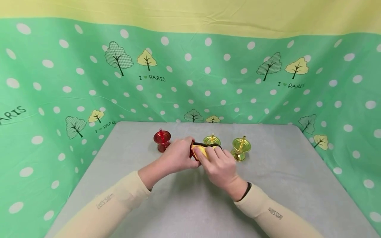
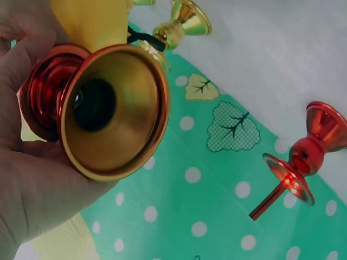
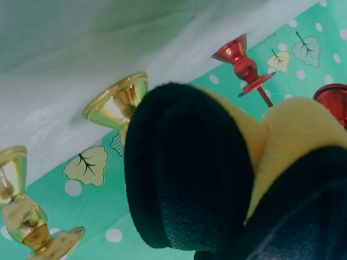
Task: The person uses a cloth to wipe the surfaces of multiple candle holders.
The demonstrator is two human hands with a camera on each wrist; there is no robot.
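My left hand (image 1: pixel 178 153) grips a shiny red candle holder (image 2: pixel 157 130), tilted so that its hollow, gold-coloured underside faces the left wrist camera. Fingers and thumb curl around its narrower part. With my right hand (image 1: pixel 221 167) I hold a folded yellow cloth (image 1: pixel 202 150) with black edging against this holder. In the right wrist view the cloth's thick, dark folds (image 3: pixel 190 168) cover most of the middle and hide my right fingers. Both hands meet above the table, and the join between cloth and holder is partly hidden.
A second red candle holder (image 1: pixel 162 138) stands upright to the left on the grey table (image 1: pixel 190 205). Behind and right of my hands stand two gold candle holders, one (image 1: pixel 211 140) partly covered and one (image 1: pixel 241 147) farther right. A green dotted curtain (image 1: pixel 190 76) hangs behind.
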